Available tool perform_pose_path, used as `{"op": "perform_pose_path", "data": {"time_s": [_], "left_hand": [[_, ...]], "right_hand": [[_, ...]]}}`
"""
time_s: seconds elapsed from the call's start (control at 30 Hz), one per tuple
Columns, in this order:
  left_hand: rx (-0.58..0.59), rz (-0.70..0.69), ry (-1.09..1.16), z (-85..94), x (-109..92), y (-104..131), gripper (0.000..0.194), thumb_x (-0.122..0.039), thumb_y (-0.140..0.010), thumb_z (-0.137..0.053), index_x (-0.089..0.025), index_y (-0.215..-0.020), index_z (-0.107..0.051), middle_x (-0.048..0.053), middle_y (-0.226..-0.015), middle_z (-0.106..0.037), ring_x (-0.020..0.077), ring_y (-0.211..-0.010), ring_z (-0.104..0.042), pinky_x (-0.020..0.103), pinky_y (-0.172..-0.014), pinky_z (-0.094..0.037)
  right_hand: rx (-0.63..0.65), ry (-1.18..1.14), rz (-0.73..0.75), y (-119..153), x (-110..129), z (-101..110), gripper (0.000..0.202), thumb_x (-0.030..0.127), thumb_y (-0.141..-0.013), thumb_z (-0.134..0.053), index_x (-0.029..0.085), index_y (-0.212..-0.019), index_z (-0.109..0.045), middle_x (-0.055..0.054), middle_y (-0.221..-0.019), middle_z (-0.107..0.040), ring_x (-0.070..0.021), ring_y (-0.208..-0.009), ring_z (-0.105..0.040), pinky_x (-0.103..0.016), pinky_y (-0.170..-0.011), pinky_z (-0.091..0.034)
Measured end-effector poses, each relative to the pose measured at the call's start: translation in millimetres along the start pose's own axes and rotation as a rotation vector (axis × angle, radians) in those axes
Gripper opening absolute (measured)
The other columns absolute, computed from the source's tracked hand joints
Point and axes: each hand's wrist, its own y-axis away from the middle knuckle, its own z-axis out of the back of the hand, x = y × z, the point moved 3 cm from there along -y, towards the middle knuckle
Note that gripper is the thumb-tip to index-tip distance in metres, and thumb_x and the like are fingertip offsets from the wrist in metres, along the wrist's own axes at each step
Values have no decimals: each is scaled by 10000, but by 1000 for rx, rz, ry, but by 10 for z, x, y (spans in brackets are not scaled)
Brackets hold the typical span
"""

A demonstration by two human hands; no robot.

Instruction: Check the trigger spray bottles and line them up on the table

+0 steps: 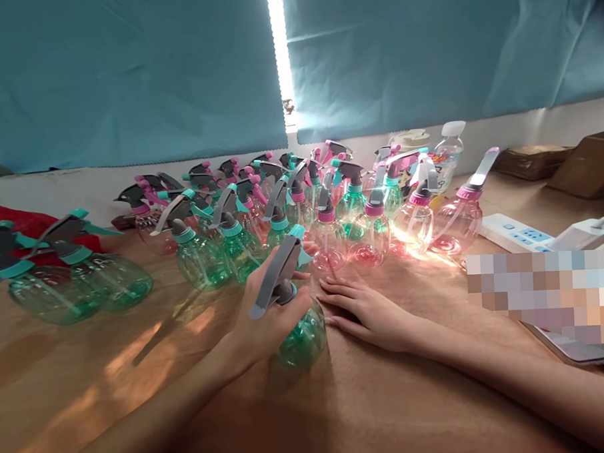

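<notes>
My left hand is wrapped round the neck and spray head of a green spray bottle, which stands on the brown table. The bottle's grey lever points toward me. Just right of that bottle, my right hand lies palm down on the table with its fingers spread, holding nothing. Beyond both hands are several more spray bottles: green ones such as the green bottle at centre left, and pink ones such as the pink bottle straight ahead.
Two green bottles lean at the left, near a red bag. A white power strip and a blurred-out flat object lie at the right. Cardboard boxes and a clear water bottle stand behind, below teal curtains.
</notes>
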Motion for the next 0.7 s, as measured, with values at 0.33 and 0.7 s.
{"op": "perform_pose_path", "data": {"time_s": [0.33, 0.7], "left_hand": [[-40, -65, -73, -18, -14, 16, 163, -246, -780, -483, -210, -760, -641, 3, -781, -625, 129, -595, -555, 266, -562, -480], [-47, -78, -98, -36, 36, -7, 146, -275, -796, -508, -217, -831, -638, -22, -661, -557, 138, -546, -530, 274, -529, -485]], "right_hand": [[0, 0, 4, -6, -5, -3, 487, 432, -975, -452, 144, -1359, -537, -140, -1435, -495, -287, -1363, -410, -502, -1118, -359], [9, 23, 10, -9, -2, 2, 484, 416, -978, -451, 136, -1365, -530, -131, -1442, -489, -289, -1357, -418, -501, -1129, -344]]}}
